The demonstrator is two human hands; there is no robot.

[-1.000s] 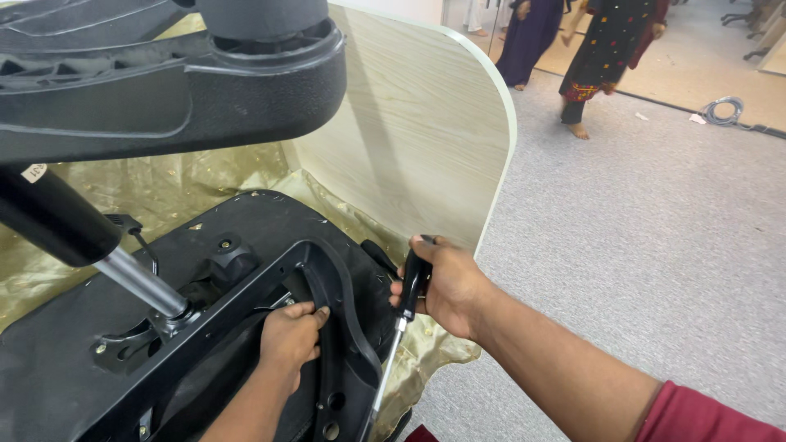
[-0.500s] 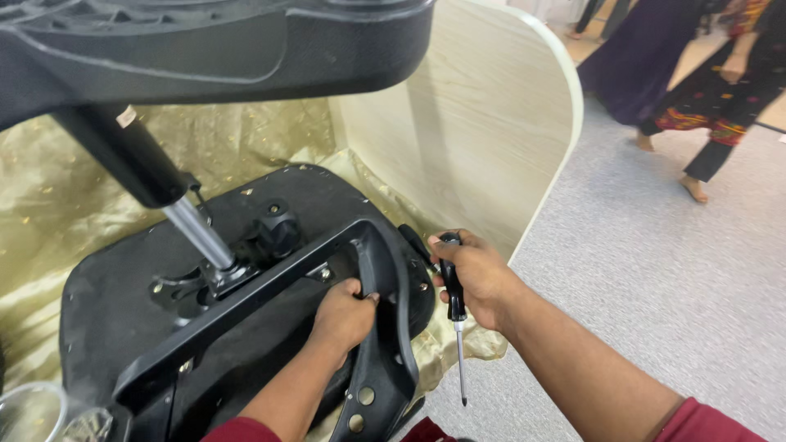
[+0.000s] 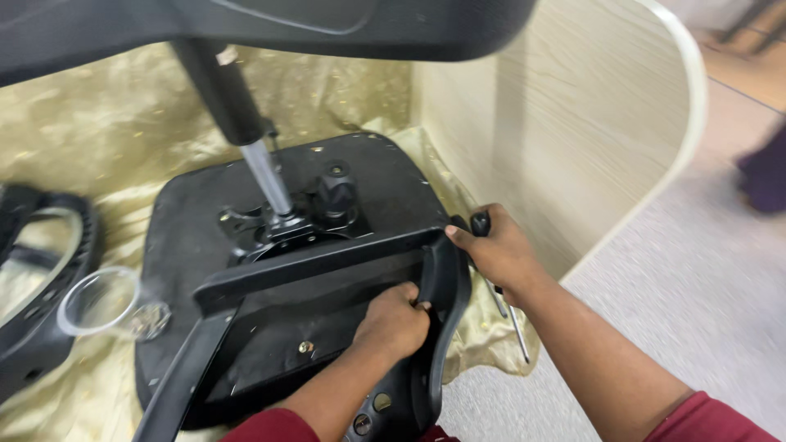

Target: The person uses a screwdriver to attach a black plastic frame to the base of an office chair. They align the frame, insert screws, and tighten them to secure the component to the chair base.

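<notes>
An upturned black office chair seat [image 3: 385, 176] lies on a gold cloth [image 3: 98, 147], its gas cylinder [image 3: 246, 139] rising to the chair base at the top. A black frame piece [image 3: 327, 262] rests across the seat's underside. My left hand [image 3: 395, 321] grips the curved edge of that frame from inside. My right hand [image 3: 501, 252] holds a black-handled screwdriver [image 3: 508, 315], shaft pointing down, while its fingers also press against the frame's outer corner.
A clear plastic cup [image 3: 102, 303] lies on the cloth at left, beside another black chair part [image 3: 33, 286]. A light wooden panel [image 3: 573, 131] stands right of the seat. Grey carpet [image 3: 696, 311] lies beyond it, and a person's dark garment shows at the right edge.
The view has shifted left and closer. My right hand with the screwdriver has moved onto the frame's corner. My left hand keeps its hold on the frame edge.
</notes>
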